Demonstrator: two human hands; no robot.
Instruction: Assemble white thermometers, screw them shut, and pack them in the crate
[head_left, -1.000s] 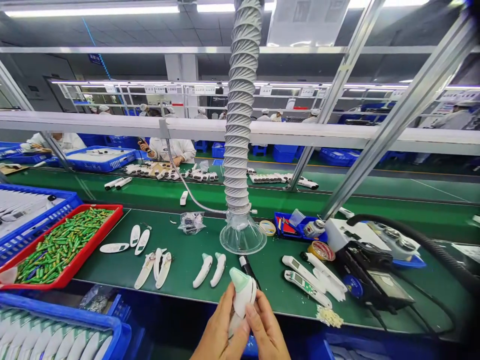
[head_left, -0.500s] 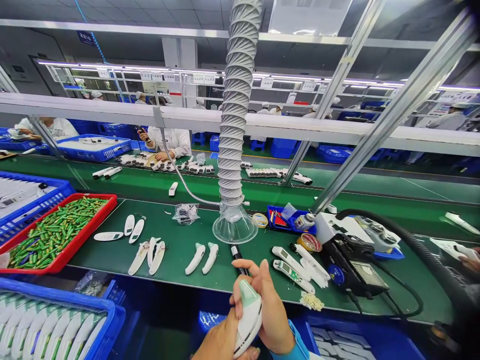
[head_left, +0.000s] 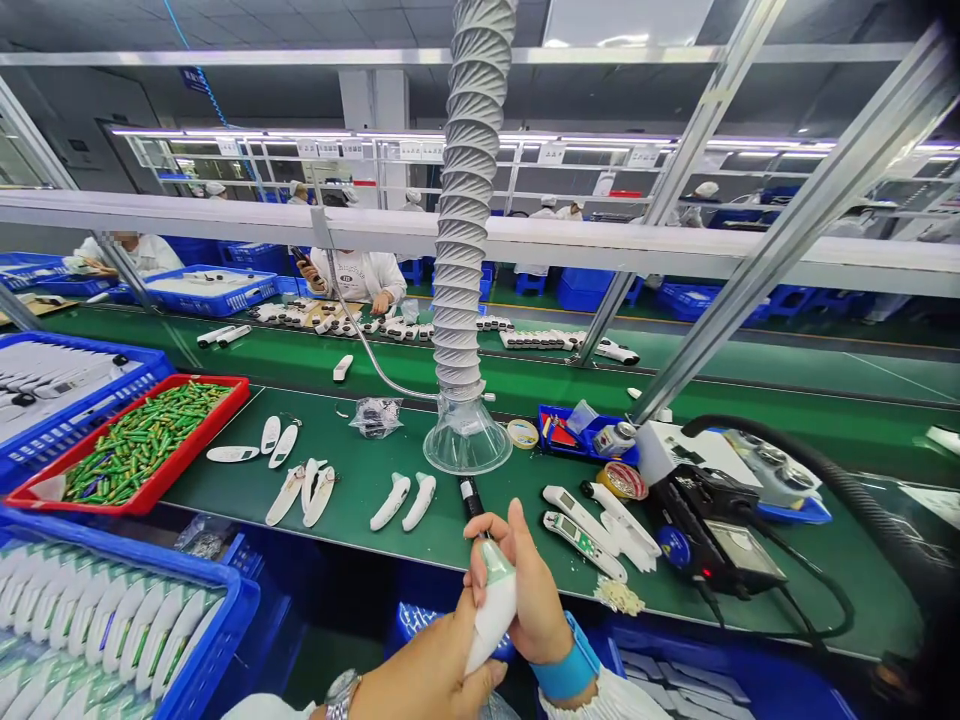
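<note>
Close to the table's front edge, both my hands are closed around a white ear thermometer (head_left: 495, 615) with a translucent pale green tip pointing up. My left hand (head_left: 431, 655), a metal watch at its wrist, grips the lower body from the left. My right hand (head_left: 541, 612), with a blue wristband, wraps the right side and has its fingers curled over by the tip. Just beyond my fingers lies a black pen-shaped tool (head_left: 471, 498), partly hidden. Two white curved shells (head_left: 405, 503) rest left of it, and opened thermometer bodies (head_left: 577, 545) lie right.
A clear extraction hood (head_left: 466, 440) hangs over the middle. Left stand a red tray (head_left: 238, 395) of green batteries and a blue crate (head_left: 238, 600) of thermometer shells. A black soldering station (head_left: 712, 530) is at right. Across the green conveyor (head_left: 420, 377) a person (head_left: 367, 275) sits.
My view has shifted slightly. The thermometer has turned between my hands: its slotted edge faced me before, and smooth white casing shows now. My left forearm and watch have come into view.
</note>
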